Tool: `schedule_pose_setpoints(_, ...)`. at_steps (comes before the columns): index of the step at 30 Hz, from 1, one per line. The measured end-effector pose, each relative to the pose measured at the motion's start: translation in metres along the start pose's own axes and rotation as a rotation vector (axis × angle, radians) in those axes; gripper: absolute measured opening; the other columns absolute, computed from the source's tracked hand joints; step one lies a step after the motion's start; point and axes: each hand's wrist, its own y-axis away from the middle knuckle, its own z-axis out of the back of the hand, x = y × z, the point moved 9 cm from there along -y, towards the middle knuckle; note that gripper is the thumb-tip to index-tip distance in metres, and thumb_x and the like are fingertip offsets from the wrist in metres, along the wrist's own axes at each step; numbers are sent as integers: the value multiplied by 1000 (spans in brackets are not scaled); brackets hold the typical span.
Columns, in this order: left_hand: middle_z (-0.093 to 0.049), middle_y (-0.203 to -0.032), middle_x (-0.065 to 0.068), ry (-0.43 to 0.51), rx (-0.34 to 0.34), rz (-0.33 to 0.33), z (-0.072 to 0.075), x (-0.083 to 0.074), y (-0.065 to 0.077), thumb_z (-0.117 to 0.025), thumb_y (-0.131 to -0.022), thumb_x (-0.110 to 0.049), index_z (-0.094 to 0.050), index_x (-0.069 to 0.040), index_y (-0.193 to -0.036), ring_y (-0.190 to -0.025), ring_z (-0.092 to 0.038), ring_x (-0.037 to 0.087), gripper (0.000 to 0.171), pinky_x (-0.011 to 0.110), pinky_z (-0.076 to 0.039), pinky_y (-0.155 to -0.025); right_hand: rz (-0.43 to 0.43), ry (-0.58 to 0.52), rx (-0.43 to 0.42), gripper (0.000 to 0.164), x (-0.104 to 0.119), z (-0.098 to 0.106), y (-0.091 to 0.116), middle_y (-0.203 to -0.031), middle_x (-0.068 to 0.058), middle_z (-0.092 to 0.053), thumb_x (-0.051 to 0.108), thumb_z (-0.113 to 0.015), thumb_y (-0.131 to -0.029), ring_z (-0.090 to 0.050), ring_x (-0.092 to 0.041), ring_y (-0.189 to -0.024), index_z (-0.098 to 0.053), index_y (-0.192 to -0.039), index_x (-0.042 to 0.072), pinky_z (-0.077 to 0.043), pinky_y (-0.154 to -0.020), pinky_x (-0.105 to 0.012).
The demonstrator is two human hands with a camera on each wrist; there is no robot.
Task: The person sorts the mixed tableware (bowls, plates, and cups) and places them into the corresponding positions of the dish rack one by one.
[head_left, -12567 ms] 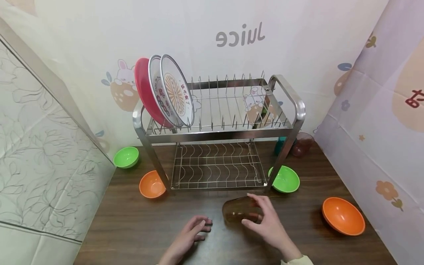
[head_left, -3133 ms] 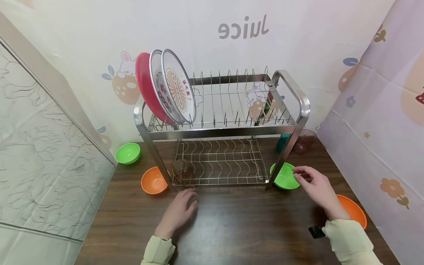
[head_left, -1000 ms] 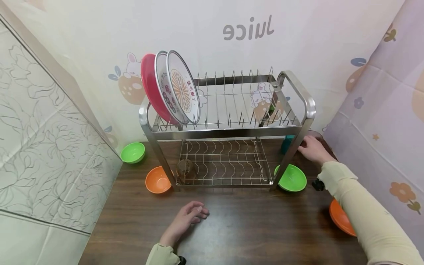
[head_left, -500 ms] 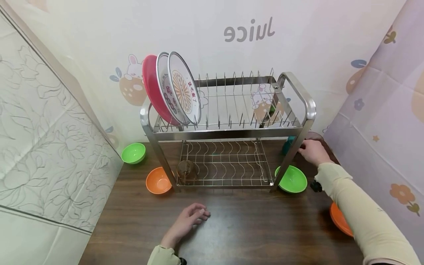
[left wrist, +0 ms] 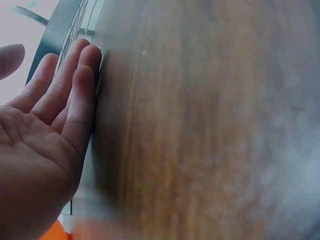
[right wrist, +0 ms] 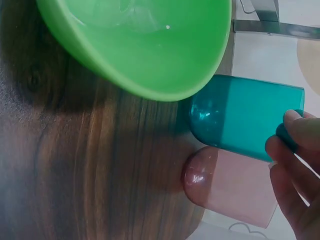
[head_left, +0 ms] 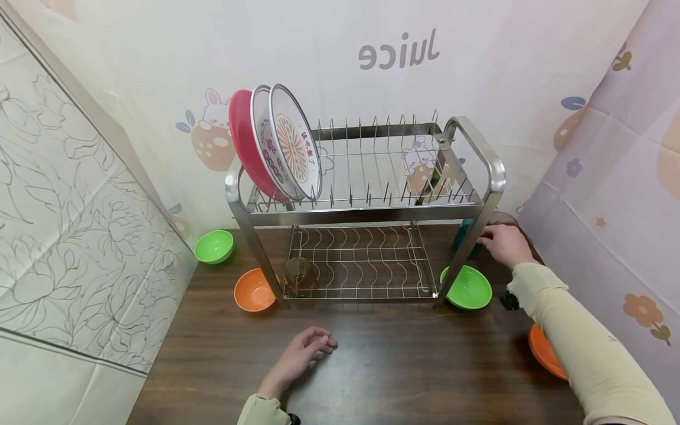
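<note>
In the head view, the right fingers (head_left: 490, 232) are partly hiding the pink cup (head_left: 503, 218); a post (head_left: 465, 251) beside them is crossing the teal cup (head_left: 460, 235).

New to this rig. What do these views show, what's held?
No machine: a person works barehanded. The widest picture is from a head camera; the other two come from cameras on each wrist. On the table sit a two-tier metal rack, two green bowls, an orange bowl, an orange dish partly hidden by the right sleeve, and a pink cup. The rack holds three plates up top and a brown cup below. The right hand pinches a teal cup by its handle; the left hand holds nothing.
</note>
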Motion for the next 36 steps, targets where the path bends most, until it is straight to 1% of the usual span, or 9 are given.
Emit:
schedule_pose_setpoints(4,-69,-111,16,-4,6,4,-1,1,0,-54,-104,-26,-58,5,-122,-104,-66,30,36,41,-53,-88,-1,1,-14,13,-2,4,5,-86,-13,-70,13,-71,-92,-61,-30,-75,-75,-97,2,-48,-70,-53)
schedule_pose_setpoints(9,-69,-112,16,-4,8,7,-2,1,1,-54,-104,-27,-58,5,-121,-104,-66,30,36,42,-52,-88,-21,-24,-45,15,0,15,13,-90,-16,-71,13,-68,-94,-61,-31,-75,-75,-102,2,-47,-69,-51)
schedule_pose_setpoints(15,-69,-112,15,1,-4,10,-2,2,3,-54,-104,-27,-59,4,-121,-105,-66,30,36,42,-52,-88,-35,-36,-97,16,13,38,27,-95,-21,-71,13,-67,-95,-60,-36,-80,-74,-103,0,-47,-72,-52)
schedule_pose_setpoints(19,-69,-113,15,-2,-5,13,-2,2,4,-53,-104,-28,-59,4,-121,-105,-65,30,36,43,-52,-88,-36,-42,-147,16,24,55,42,-97,-24,-70,11,-67,-94,-61,-40,-84,-74,-103,-1,-47,-74,-56)
schedule_pose_setpoints(21,-69,-113,15,-7,-5,13,-2,1,4,-53,-104,-28,-59,3,-121,-106,-65,30,36,43,-52,-88,-35,-41,-173,16,31,62,51,-98,-25,-70,10,-68,-94,-61,-41,-85,-74,-103,-2,-46,-74,-56)
schedule_pose_setpoints(27,-69,-113,14,-18,-2,16,-1,-1,4,-52,-105,-28,-59,3,-121,-105,-64,29,36,43,-52,-89,-25,-26,-224,15,49,79,78,-97,-25,-70,11,-69,-93,-60,-37,-80,-74,-101,-1,-44,-67,-46)
schedule_pose_setpoints(30,-69,-113,14,-18,0,11,-2,-2,4,-52,-105,-27,-59,3,-121,-106,-64,29,35,43,-52,-89,-14,-16,-240,13,56,84,92,-96,-24,-70,9,-70,-92,-61,-36,-78,-75,-100,0,-44,-64,-44)
schedule_pose_setpoints(33,-69,-113,14,-21,1,11,-2,-2,4,-52,-104,-27,-60,2,-120,-106,-64,29,34,44,-51,-89,3,-3,-254,13,63,86,105,-92,-23,-70,8,-72,-90,-59,-33,-71,-75,-100,0,-43,-60,-41)
schedule_pose_setpoints(36,-69,-113,13,-33,1,9,-2,-2,4,-52,-104,-27,-60,1,-120,-105,-64,29,34,44,-51,-89,21,0,-288,12,71,90,118,-87,-19,-71,6,-74,-88,-55,-27,-65,-75,-99,1,-41,-56,-33)
